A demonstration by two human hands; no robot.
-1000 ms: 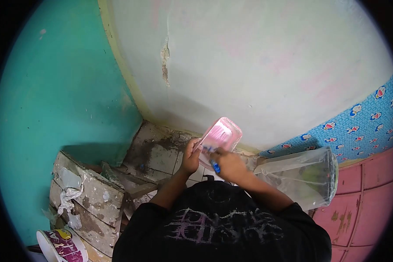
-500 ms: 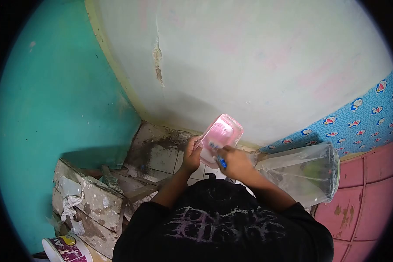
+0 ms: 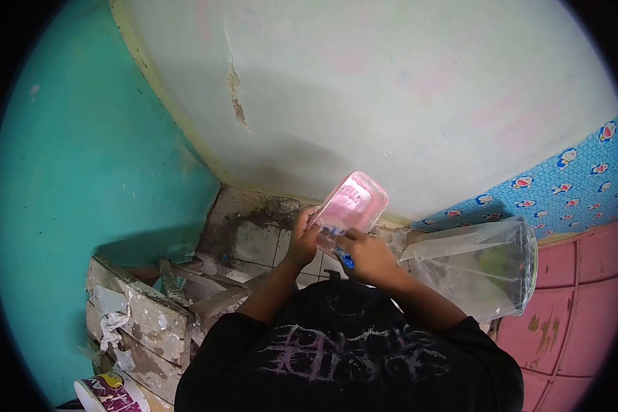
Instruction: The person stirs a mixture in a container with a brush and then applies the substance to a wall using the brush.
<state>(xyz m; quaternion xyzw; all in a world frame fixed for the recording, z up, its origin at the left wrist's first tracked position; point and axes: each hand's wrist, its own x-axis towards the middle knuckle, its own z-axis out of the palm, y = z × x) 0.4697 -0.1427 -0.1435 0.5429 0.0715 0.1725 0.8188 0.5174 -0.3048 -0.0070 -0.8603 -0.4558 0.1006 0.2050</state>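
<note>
My left hand [image 3: 303, 238] grips the left edge of a shallow pink plastic tray [image 3: 370, 195], its fingers closed over the rim. The tray is tilted in front of my chest, with wet-looking pinkish-white material smeared inside. My right hand [image 3: 371, 257] is closed around a blue-handled tool [image 3: 348, 261]. The tool's working end lies over the near part of the tray; its exact kind is blurred and partly hidden by my fingers.
A pale wall [image 3: 336, 89] with a damaged crack [image 3: 235, 96] rises ahead, beside a teal wall [image 3: 96, 151]. Worn wooden drawers [image 3: 144, 316] and a paint bucket [image 3: 113, 393] stand at left. A plastic-wrapped cylinder [image 3: 474, 268] stands at right near a pink panel [image 3: 556, 309].
The tool's working end has moved down and toward the near end of the tray. The tray sits slightly higher and further right in view. Both hands keep their hold.
</note>
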